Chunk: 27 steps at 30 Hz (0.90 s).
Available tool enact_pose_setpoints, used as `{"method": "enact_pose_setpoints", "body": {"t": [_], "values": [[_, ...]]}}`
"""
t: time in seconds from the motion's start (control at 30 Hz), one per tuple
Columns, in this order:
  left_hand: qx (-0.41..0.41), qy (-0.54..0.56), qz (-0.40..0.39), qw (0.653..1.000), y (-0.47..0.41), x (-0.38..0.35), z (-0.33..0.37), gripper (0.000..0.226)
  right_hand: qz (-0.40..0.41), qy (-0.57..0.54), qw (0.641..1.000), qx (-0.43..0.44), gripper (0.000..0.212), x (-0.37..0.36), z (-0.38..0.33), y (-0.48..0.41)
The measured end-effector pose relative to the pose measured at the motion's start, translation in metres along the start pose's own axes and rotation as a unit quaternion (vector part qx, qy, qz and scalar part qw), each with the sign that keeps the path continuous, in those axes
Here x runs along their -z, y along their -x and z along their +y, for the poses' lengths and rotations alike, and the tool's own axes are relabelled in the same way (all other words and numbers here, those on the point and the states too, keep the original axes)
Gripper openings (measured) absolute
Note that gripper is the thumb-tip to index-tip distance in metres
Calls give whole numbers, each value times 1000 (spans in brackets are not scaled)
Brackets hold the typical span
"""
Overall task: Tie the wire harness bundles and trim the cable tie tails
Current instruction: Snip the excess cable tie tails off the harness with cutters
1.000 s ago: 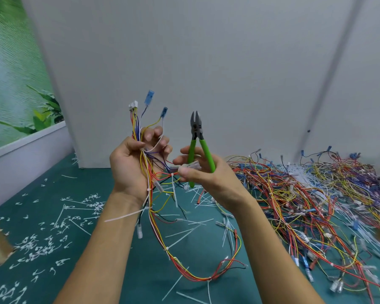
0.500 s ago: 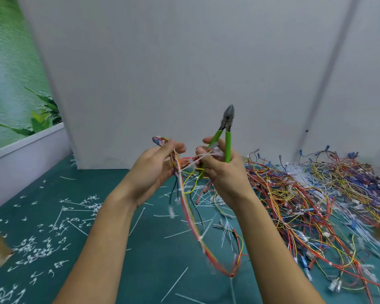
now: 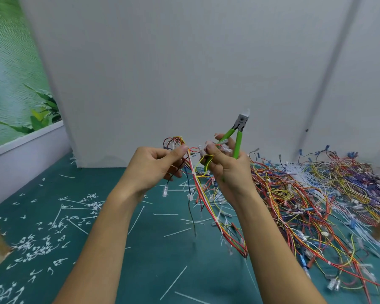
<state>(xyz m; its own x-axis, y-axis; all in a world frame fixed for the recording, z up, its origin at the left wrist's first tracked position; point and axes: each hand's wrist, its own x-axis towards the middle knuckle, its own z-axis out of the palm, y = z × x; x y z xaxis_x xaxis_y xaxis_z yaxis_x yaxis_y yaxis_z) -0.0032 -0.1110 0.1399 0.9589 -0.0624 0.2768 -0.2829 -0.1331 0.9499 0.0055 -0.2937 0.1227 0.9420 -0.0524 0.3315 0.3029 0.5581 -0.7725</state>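
The left hand (image 3: 154, 170) pinches the harness (image 3: 203, 194) near its top. The harness hangs in the air between both hands, its loop dangling above the table (image 3: 162, 255). The right hand (image 3: 226, 172) has its grip clenched round the green cutters (image 3: 241, 123), nose pointing up and away. Its thumb and forefinger also nip something white at the bundle, probably a tie, though blur hides it. To do this well, gather the wires parallel and cinch the tie snug. Then swing the cutters down and clip the tail flush at the head, clear of insulation.
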Motion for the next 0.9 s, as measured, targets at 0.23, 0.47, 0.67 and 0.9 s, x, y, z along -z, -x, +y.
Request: {"method": "enact_pose_setpoints", "body": {"t": [0.23,0.47,0.67,0.9], "values": [[91,148,-82,981,3,-10,6,38,-25,69,997,15,28,-1,1,2],[165,260,-109,945,0,-16,3,34,-60,210,974,63,36,3,-1,4],[104,196,-55,974,-2,-18,-2,19,-67,361,921,131,23,1,-6,6],[99,132,-99,981,-3,-18,-8,17,-36,375,919,119,18,0,-7,6]]}}
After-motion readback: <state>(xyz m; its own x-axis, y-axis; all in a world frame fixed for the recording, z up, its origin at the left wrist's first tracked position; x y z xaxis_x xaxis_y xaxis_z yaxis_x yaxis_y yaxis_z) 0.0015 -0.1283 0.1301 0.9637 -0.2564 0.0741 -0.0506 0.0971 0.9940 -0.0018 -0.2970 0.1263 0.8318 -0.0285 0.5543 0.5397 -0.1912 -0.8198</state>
